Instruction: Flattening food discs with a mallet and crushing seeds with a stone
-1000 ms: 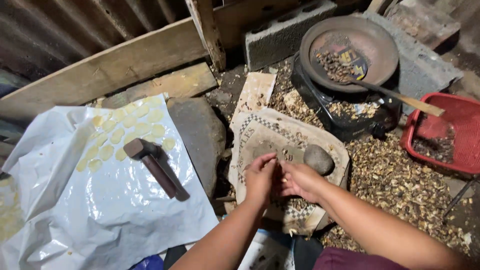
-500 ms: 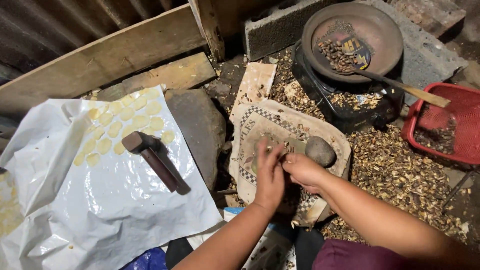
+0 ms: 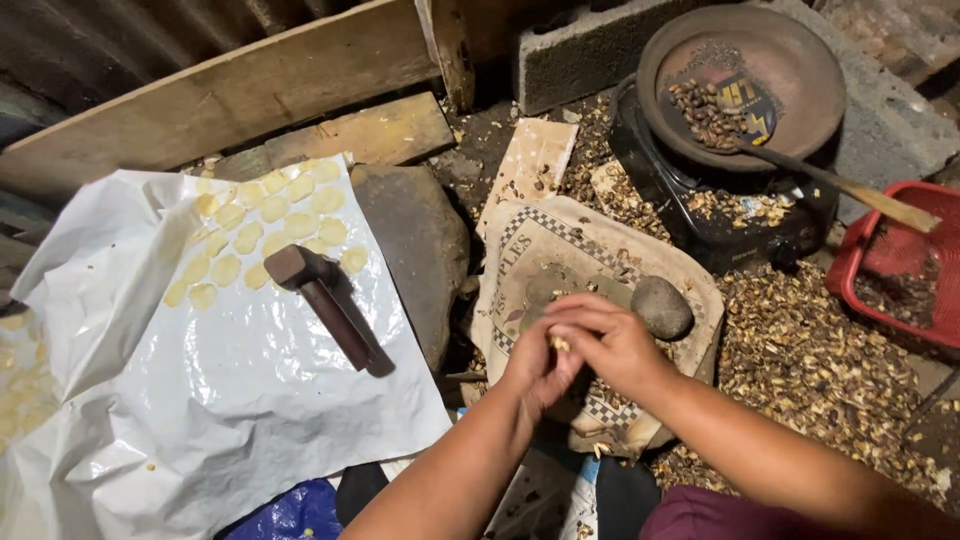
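My left hand and my right hand meet over a checkered paper sack on the ground. Between their fingertips sits a small pale nut, pinched by both hands. A rounded grey stone lies on the sack just right of my right hand. A dark wooden mallet rests on a white plastic sheet to the left, beside rows of flattened yellow discs.
A flat dark stone lies between sheet and sack. A round pan with roasted nuts and a wooden-handled scoop sits on a black stove. Nut shells litter the ground. A red basket is at the right.
My hands have drawn together and lifted slightly off the sack, pinching a nut. The view has shifted a little; the mallet and the stone stay put.
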